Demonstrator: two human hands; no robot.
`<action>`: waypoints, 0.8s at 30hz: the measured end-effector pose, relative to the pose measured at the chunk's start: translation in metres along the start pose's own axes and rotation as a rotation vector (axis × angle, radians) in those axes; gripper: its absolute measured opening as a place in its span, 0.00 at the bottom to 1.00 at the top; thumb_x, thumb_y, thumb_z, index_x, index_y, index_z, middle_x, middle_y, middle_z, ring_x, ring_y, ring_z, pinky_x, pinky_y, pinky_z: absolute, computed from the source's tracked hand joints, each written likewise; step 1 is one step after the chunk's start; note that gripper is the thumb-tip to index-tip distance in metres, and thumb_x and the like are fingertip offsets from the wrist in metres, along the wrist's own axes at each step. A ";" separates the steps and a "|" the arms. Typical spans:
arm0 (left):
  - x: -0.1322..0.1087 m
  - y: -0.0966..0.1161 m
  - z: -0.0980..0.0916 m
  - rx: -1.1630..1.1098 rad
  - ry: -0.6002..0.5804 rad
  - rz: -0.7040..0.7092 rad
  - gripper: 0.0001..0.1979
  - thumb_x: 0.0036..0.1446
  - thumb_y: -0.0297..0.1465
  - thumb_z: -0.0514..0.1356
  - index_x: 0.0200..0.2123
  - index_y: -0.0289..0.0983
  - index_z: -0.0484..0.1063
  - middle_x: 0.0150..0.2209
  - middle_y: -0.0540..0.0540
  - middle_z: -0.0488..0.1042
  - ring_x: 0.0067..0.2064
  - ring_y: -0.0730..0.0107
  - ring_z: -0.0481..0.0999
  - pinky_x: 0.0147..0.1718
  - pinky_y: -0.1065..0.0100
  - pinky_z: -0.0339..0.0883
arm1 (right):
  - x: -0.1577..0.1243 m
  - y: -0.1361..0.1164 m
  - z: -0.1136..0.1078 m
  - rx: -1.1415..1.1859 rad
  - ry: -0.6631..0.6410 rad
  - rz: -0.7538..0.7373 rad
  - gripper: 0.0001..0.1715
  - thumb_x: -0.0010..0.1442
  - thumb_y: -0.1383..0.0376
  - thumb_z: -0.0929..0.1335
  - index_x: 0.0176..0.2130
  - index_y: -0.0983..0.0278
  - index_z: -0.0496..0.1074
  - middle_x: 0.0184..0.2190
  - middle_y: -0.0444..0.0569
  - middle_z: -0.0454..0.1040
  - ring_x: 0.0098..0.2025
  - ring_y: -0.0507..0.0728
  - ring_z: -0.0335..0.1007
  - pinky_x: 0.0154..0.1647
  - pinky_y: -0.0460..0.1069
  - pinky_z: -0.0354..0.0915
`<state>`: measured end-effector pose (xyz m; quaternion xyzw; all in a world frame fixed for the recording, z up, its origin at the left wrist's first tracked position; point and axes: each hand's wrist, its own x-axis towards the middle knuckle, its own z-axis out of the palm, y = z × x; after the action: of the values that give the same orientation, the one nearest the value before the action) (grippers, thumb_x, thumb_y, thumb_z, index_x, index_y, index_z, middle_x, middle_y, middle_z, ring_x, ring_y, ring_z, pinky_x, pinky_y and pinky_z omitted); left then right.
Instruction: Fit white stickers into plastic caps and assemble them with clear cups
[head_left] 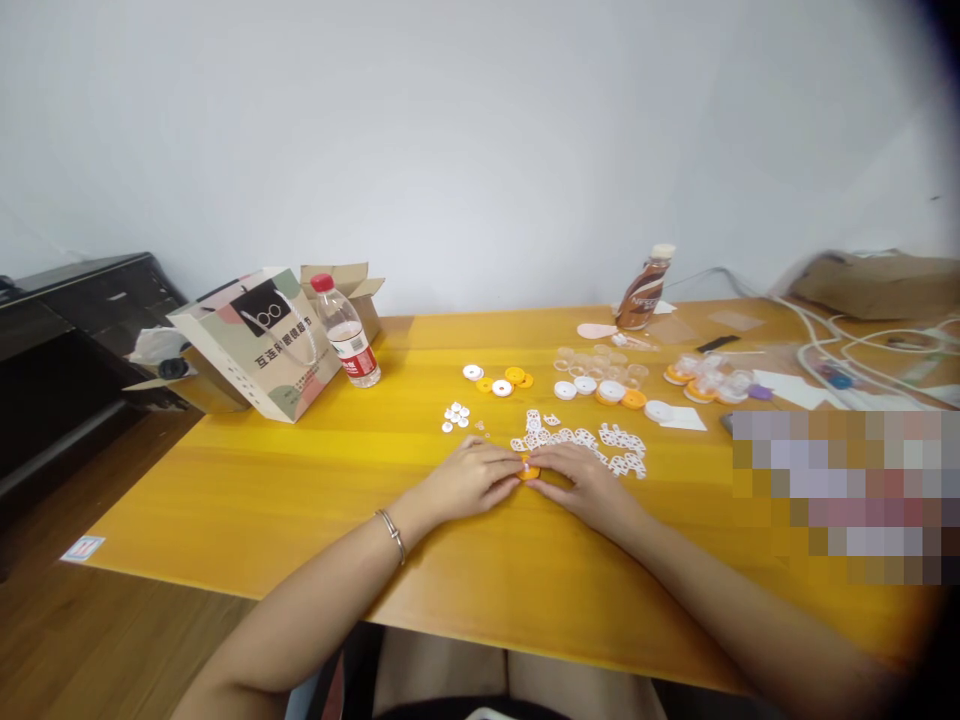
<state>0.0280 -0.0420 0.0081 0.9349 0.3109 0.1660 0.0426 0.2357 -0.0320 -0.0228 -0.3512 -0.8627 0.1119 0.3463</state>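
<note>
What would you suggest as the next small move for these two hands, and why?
Perhaps a gentle press on the small roundish orange plastic piece, since the left hand and right hand hold it between them, fingers at opposite sides.

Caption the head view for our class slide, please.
Left hand and right hand hold an orange disc near white openwork pieces.
</note>
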 end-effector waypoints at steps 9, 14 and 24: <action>0.000 0.002 -0.001 0.002 -0.010 0.000 0.15 0.61 0.33 0.46 0.48 0.40 0.66 0.47 0.46 0.71 0.47 0.72 0.69 0.46 0.66 0.55 | -0.003 0.004 0.001 -0.034 0.006 0.005 0.09 0.54 0.64 0.67 0.38 0.59 0.71 0.37 0.47 0.77 0.39 0.58 0.72 0.40 0.55 0.64; 0.000 0.001 0.000 0.019 -0.011 0.007 0.15 0.61 0.34 0.46 0.48 0.40 0.65 0.48 0.46 0.71 0.47 0.72 0.69 0.46 0.65 0.55 | -0.003 0.005 0.003 -0.052 0.019 -0.008 0.07 0.54 0.64 0.67 0.36 0.58 0.72 0.36 0.48 0.77 0.40 0.58 0.72 0.41 0.56 0.64; -0.001 0.003 0.005 0.195 -0.004 0.081 0.15 0.62 0.35 0.45 0.45 0.37 0.66 0.42 0.43 0.72 0.44 0.69 0.69 0.45 0.63 0.56 | -0.004 0.003 0.002 -0.133 0.010 -0.033 0.07 0.56 0.63 0.65 0.34 0.58 0.74 0.37 0.49 0.76 0.39 0.59 0.71 0.40 0.56 0.63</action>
<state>0.0313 -0.0448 0.0035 0.9466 0.2877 0.1346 -0.0547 0.2377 -0.0322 -0.0278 -0.3596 -0.8722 0.0466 0.3284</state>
